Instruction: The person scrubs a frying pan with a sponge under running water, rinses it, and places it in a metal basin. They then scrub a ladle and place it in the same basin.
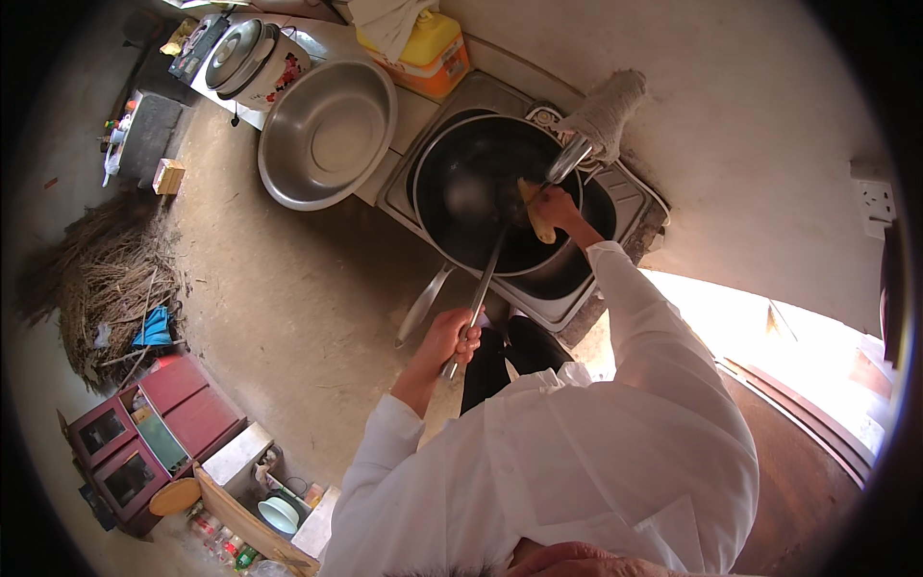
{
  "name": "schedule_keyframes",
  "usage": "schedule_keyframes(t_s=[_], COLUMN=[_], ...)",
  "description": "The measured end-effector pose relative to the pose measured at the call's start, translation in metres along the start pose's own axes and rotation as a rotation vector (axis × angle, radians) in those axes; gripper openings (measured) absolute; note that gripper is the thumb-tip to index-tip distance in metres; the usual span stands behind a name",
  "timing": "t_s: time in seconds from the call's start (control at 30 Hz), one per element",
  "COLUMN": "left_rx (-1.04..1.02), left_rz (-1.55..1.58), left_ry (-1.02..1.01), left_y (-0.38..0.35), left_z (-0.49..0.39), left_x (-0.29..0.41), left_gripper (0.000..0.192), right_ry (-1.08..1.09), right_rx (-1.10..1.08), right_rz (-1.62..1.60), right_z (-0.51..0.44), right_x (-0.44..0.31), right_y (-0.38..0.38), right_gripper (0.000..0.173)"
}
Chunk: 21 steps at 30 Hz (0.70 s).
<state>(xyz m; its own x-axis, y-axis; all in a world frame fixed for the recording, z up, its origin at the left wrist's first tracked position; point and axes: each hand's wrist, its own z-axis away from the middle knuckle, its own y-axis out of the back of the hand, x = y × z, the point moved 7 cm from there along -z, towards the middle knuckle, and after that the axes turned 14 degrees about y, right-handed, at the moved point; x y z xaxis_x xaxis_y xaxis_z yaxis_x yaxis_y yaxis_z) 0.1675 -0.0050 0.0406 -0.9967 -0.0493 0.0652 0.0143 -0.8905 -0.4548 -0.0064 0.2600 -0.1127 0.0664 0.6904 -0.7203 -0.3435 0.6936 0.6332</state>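
Note:
My left hand (453, 337) is closed around the metal handle (487, 281) of a long utensil, likely a ladle. Its far end reaches into a dark wok (461, 155), where the shape is hard to make out. Over the wok's right side, my right hand (559, 209) grips a tan, elongated scrubber (535, 213), perhaps a dried loofah, near that far end. The wok rests on a metal cooktop (570, 314). Its long handle (425, 306) points toward the lower left, and a shiny metal handle (570, 159) rises at its upper right.
A grey cloth (613, 108) lies against the wall behind the wok. Left of the cooktop sit a wide steel basin (328, 133), a lidded pot (256, 68) and a yellow-orange jug (418, 54). Brushwood (122, 281) and a red cabinet (159, 425) stand across the floor.

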Motion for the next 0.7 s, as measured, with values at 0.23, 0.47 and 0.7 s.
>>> schedule_keyframes(t_s=[0.23, 0.47, 0.7], left_rx=[0.023, 0.503, 0.609], left_rz=[-0.056, -0.792, -1.256], left_ry=[0.017, -0.480, -0.933], left_y=[-0.001, 0.030, 0.026], left_z=[0.005, 0.044, 0.061], left_x=[0.005, 0.028, 0.039], left_gripper=[0.025, 0.031, 0.051], right_ry=[-0.244, -0.084, 0.340], right_rx=[0.009, 0.554, 0.389], right_rz=[0.129, -0.371, 0.068], right_z=[-0.004, 0.028, 0.015], right_x=[-0.005, 0.005, -0.058], right_y=[-0.003, 0.042, 0.035], right_gripper=[0.032, 0.023, 0.031])
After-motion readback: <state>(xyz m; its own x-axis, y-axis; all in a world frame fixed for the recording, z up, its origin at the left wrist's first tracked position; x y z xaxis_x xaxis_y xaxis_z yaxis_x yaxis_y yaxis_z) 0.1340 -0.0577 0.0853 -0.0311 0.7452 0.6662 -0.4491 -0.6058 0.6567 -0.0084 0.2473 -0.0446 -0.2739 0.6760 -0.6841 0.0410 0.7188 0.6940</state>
